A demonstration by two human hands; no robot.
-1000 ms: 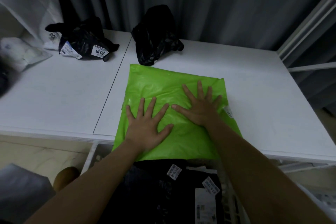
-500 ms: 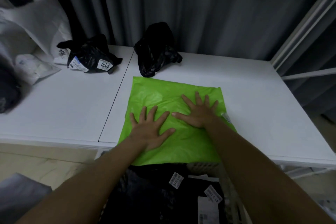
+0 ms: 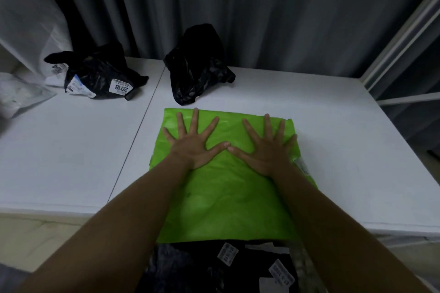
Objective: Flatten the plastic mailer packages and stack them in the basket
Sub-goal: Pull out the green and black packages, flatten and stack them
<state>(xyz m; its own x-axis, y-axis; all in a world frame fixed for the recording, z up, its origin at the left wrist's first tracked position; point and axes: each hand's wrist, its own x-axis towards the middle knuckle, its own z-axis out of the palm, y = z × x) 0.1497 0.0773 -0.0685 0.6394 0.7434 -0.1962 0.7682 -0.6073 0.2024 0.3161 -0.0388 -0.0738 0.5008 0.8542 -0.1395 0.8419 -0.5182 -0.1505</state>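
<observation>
Moved: both hands slid up the green mailer (image 3: 228, 197).
Hands: left hand (image 3: 194, 144), right hand (image 3: 266, 150), flat, fingers spread, pressing.
Black mailers on surface (image 3: 333, 138): two.

Bright green mailer (image 3: 226, 188) on white surface (image 3: 71, 150). Behind mailer: 2 glossy black bags (image 3: 197, 66) (image 3: 100, 76), left one w/ white labels. Below mailer: black mailers (image 3: 202, 266) w/ white labels. Grey curtain (image 3: 262, 7) at back.

Left hand (image 3: 193, 147) and right hand (image 3: 266, 150) pressed flat, fingers spread, thumbs touching, on green mailer (image 3: 226, 202); two crumpled black mailers (image 3: 197, 66) behind on white table (image 3: 333, 131).
</observation>
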